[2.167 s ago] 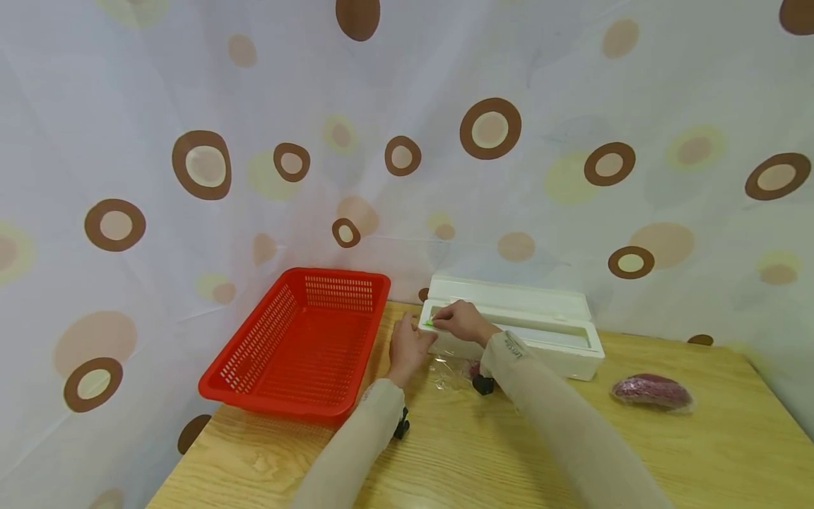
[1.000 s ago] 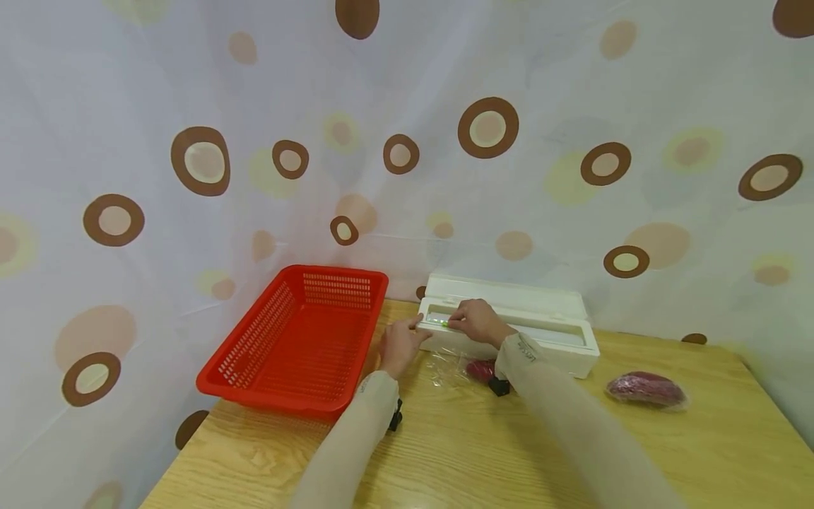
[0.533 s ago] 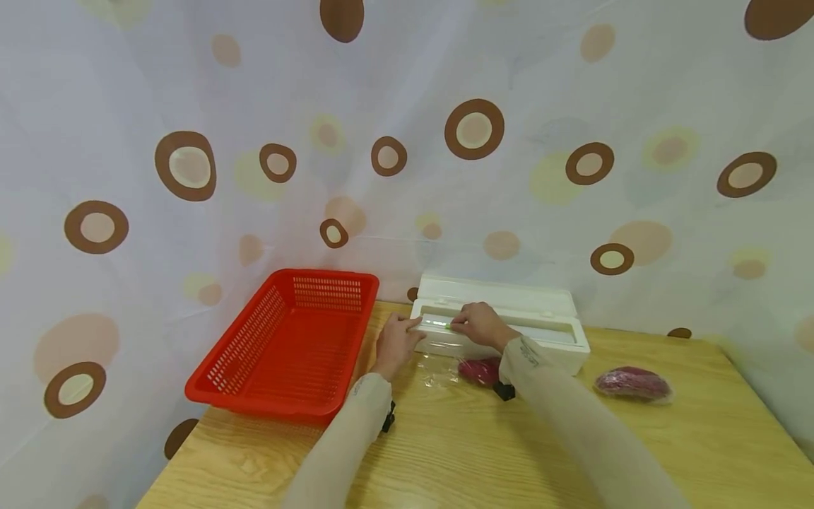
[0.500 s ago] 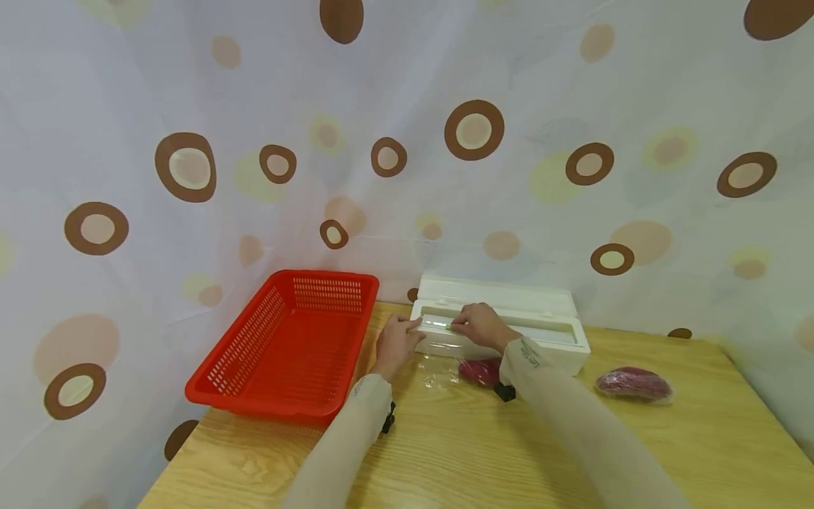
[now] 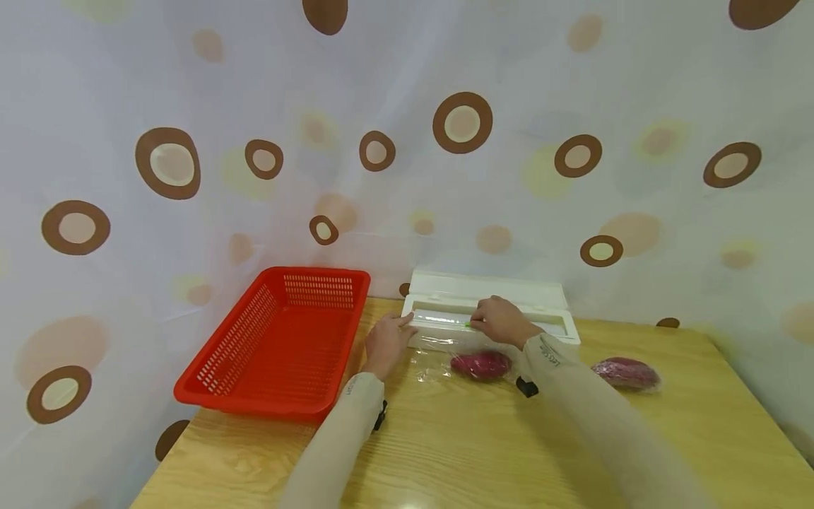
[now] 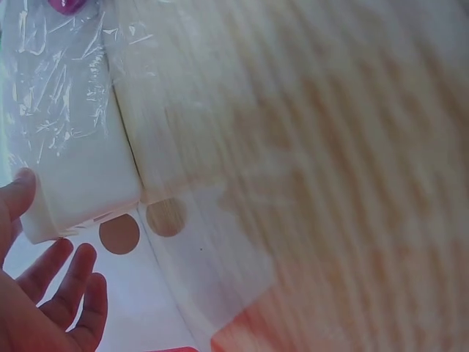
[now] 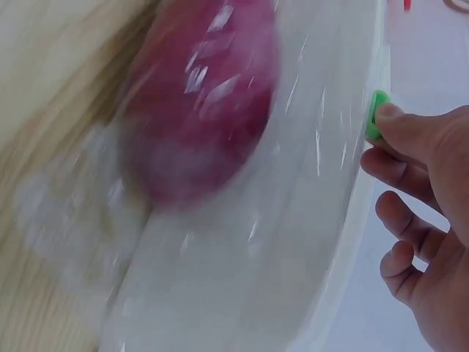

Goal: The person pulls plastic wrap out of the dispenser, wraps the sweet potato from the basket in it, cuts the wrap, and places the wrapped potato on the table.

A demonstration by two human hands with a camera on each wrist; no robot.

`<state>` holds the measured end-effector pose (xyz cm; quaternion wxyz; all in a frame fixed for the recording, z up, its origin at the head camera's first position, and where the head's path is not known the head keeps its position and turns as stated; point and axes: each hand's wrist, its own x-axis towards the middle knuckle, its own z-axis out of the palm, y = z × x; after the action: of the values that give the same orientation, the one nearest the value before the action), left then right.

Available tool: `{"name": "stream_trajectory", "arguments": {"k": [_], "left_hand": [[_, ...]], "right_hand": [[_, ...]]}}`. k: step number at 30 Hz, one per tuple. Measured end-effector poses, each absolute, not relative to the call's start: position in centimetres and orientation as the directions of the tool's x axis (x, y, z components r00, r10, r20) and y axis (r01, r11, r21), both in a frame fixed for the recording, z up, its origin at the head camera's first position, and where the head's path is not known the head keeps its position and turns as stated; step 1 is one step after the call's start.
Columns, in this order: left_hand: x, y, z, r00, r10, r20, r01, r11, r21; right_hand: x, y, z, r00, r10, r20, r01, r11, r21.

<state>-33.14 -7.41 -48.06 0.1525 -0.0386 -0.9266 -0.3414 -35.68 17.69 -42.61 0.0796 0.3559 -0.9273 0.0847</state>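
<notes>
A long white cling film cutter box [image 6: 77, 180] lies at the back of the table, its lid [image 5: 486, 286] raised. My left hand [image 5: 386, 345] holds the box's left end; in the left wrist view the thumb touches its front edge. My right hand [image 5: 502, 322] pinches a small green slide cutter [image 7: 377, 116] on the box's front edge, left of the middle. Clear cling film [image 5: 427, 363] hangs over the front onto the table. A purple, sweet-potato-like root [image 5: 481, 365] lies under it. A second wrapped purple root [image 5: 626, 372] lies to the right.
A red perforated plastic basket [image 5: 273, 406] stands left of my left hand. The wooden table [image 5: 439, 452] ends at a patterned curtain [image 5: 407, 85] behind the box. Black wrist cameras [image 5: 526, 387] sit below both cuffs.
My right hand has moved right along the box edge with the green slide cutter, away from the left end. The left hand stays at the box's left end. More of the near root shows.
</notes>
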Motion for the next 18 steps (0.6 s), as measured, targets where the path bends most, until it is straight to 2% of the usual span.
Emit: {"name": "stream_trajectory", "arguments": {"k": [4,10,13,18], "left_hand": [[-32.8,-7.5,-48.0,-0.952,-0.045,0.303,0.171,0.744,0.646],[-32.6,-7.2,-47.9,-0.960,-0.055,0.276,0.138,0.761,0.634],[-32.6,-6.9,-47.8,-0.967,-0.041,0.253,0.131,0.772,0.623],[-32.8,-7.2,-47.5,-0.969,-0.037,0.244,0.122,0.787,0.604]], "right_hand": [[-34.4,21.5,-42.1,-0.744,-0.637,0.203,-0.660,0.748,-0.073],[-33.0,27.8,-42.1,-0.739,-0.636,0.223,-0.651,0.759,0.007],[-32.1,31.4,-42.3,-0.757,-0.615,0.221,-0.625,0.780,0.026],[-31.6,34.6,-42.9,-0.811,-0.538,0.231,-0.566,0.821,-0.074]]}}
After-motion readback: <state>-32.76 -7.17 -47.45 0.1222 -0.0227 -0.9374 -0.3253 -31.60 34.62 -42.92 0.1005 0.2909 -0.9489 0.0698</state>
